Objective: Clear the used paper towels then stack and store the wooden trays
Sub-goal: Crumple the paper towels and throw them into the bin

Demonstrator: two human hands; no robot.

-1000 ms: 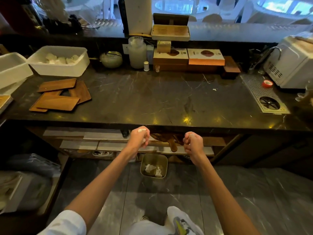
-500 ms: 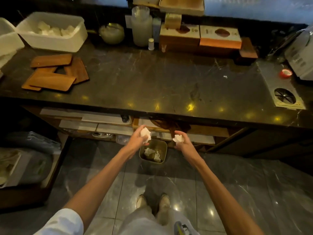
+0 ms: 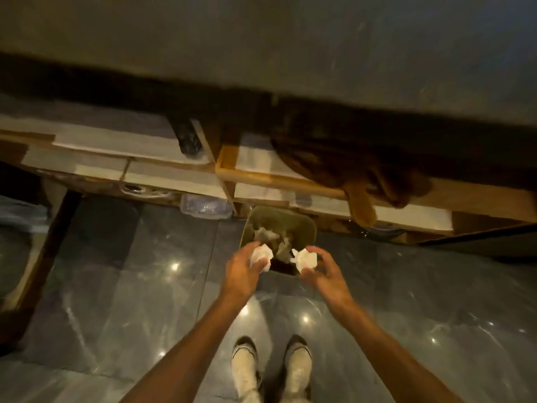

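Observation:
My left hand [image 3: 242, 271] holds a crumpled white paper towel [image 3: 261, 255] over the near left rim of a small olive bin [image 3: 302, 222] on the floor. My right hand [image 3: 322, 273] holds a second crumpled paper towel [image 3: 305, 258] over the bin's near right side, its fingers loosening around it. Inside the bin lie several crumpled towels [image 3: 268, 234]. The wooden trays are out of view.
The dark counter edge [image 3: 290, 91] overhangs at the top. Under it run wooden shelves [image 3: 261, 175] with pale sheets, a brown cloth [image 3: 360, 199] hanging down, and a clear plastic container [image 3: 203, 205]. The floor is glossy grey tile [image 3: 130, 271]; my shoes [image 3: 270, 365] stand below.
My view has tipped down so the countertop and trays have left the frame. Both hands have lowered with the towels to just above the bin.

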